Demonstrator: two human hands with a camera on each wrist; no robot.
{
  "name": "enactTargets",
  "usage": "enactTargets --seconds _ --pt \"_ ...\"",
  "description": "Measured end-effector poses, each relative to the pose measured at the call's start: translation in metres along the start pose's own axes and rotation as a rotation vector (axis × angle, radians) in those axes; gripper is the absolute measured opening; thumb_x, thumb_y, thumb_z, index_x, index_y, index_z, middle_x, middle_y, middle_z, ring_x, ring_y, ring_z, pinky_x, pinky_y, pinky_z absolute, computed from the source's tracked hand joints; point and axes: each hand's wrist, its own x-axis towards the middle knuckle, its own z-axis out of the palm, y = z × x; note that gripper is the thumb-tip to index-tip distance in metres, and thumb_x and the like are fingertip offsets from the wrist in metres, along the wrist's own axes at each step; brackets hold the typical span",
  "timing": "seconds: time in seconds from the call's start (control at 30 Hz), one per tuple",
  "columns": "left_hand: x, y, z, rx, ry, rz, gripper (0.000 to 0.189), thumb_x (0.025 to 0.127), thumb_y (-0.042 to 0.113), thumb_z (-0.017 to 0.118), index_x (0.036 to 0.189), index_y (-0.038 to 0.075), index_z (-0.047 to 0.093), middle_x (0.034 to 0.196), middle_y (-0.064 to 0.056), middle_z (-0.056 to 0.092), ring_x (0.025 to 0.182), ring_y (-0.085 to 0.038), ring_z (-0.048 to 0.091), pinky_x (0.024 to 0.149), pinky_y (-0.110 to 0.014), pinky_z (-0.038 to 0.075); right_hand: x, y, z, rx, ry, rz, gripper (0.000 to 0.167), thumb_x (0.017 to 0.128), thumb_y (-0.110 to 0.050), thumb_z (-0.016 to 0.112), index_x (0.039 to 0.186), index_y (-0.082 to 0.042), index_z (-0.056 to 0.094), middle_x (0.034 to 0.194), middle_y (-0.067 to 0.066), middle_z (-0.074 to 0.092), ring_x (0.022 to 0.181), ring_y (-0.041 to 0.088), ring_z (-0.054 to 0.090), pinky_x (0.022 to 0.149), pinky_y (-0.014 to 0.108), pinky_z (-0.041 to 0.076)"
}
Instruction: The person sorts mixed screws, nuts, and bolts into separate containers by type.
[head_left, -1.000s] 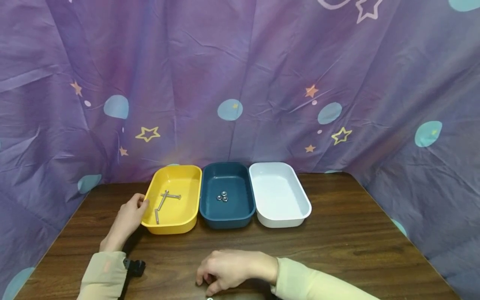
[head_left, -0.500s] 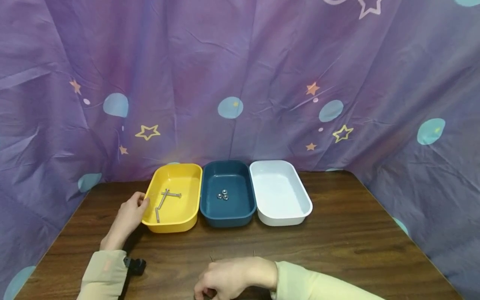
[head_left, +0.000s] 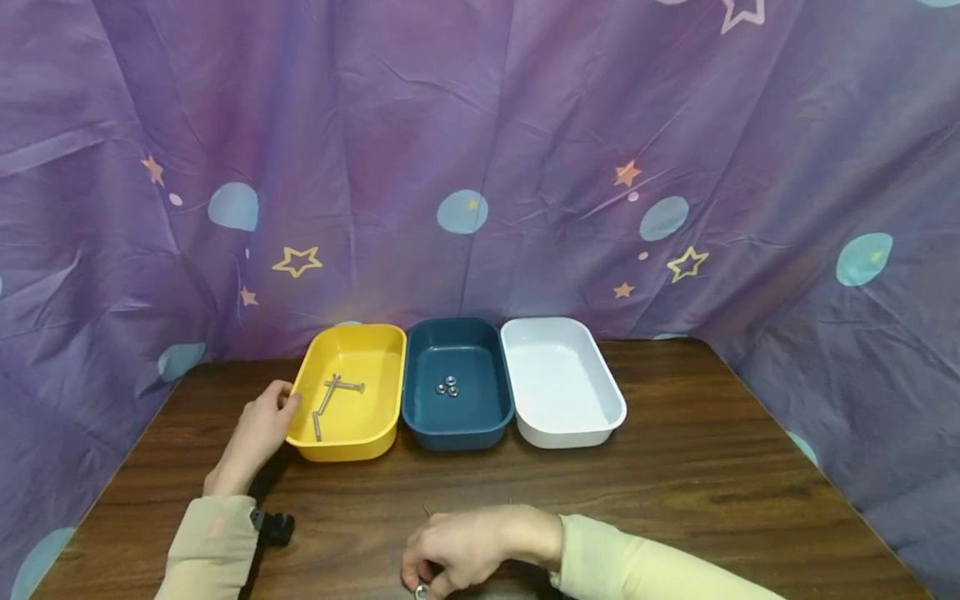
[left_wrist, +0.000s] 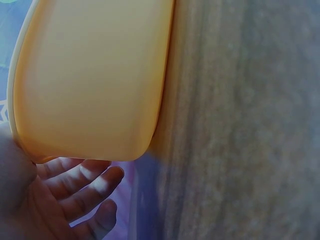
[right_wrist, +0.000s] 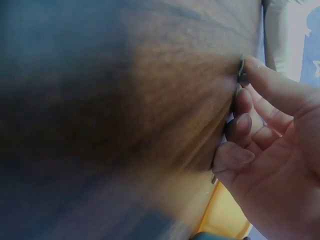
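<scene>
My left hand (head_left: 258, 429) holds the left side of the yellow tray (head_left: 382, 425), thumb at its rim. In the left wrist view, the tray wall (left_wrist: 95, 85) hides some fingertips. Inside the yellow tray lie three bolts (head_left: 327, 394). Low in the head view, my right hand (head_left: 465, 546) pinches a small silvery metal ring (head_left: 422, 592) between thumb and index finger at the tabletop; I cannot tell whether it is a nut or a washer. The right wrist view shows it as a dark edge (right_wrist: 243, 77) at the thumb tip, other fingers curled.
Beside the yellow tray stands a dark blue tray (head_left: 457, 437) with three nuts (head_left: 451, 381) in it. A white tray (head_left: 566, 437) adjoins it on the right. Brown wooden tabletop (head_left: 675, 500) extends around them, with a purple patterned curtain (head_left: 390, 150) behind.
My right fingers have closed on the small ring, which lay just in front of them a second ago. The left hand keeps its place at the yellow tray. The view has tilted down slightly.
</scene>
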Motion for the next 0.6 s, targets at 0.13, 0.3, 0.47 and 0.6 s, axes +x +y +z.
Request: enactTargets --seconds 0.13,0.3,0.47,0.6 --pt "0.0 0.001 0.0 0.0 0.0 0.004 0.035 0.104 0.024 0.041 0.121 -0.006 0.05 0.103 -0.026 0.062 0.088 -0.033 0.059 0.072 -0.043 0.047 -0.002 0.0 -0.001 0.011 0.028 0.012 0.009 0.089 -0.025 0.072 0.095 -0.019 0.067 0.083 -0.017 0.052 0.075 -0.013 0.042 0.071 0.004 0.033" --pt "0.001 0.0 0.0 -0.002 0.003 0.0 0.034 0.104 0.023 0.042 0.121 -0.005 0.05 0.102 -0.023 0.062 0.087 -0.031 0.059 0.072 -0.041 0.047 -0.007 0.004 -0.006 0.17 0.102 0.054 0.009 0.09 -0.024 0.072 0.092 -0.019 0.065 0.082 -0.018 0.053 0.073 -0.012 0.044 0.068 0.006 0.038" --pt "0.001 -0.001 0.0 -0.007 0.003 0.0 0.035 0.104 0.023 0.042 0.122 -0.005 0.05 0.104 -0.024 0.061 0.089 -0.032 0.059 0.074 -0.043 0.047 -0.011 0.011 -0.014 0.425 0.188 0.089 0.008 0.091 -0.02 0.07 0.094 -0.015 0.065 0.081 -0.019 0.059 0.073 -0.009 0.052 0.067 0.013 0.047" --pt "0.001 -0.001 0.0 -0.006 0.009 0.002 0.034 0.104 0.023 0.042 0.122 -0.005 0.05 0.103 -0.023 0.061 0.089 -0.032 0.059 0.073 -0.042 0.047 -0.015 0.02 -0.018 0.547 0.256 0.096 0.008 0.093 -0.019 0.068 0.098 -0.014 0.064 0.083 -0.016 0.062 0.076 -0.006 0.056 0.07 0.018 0.049"
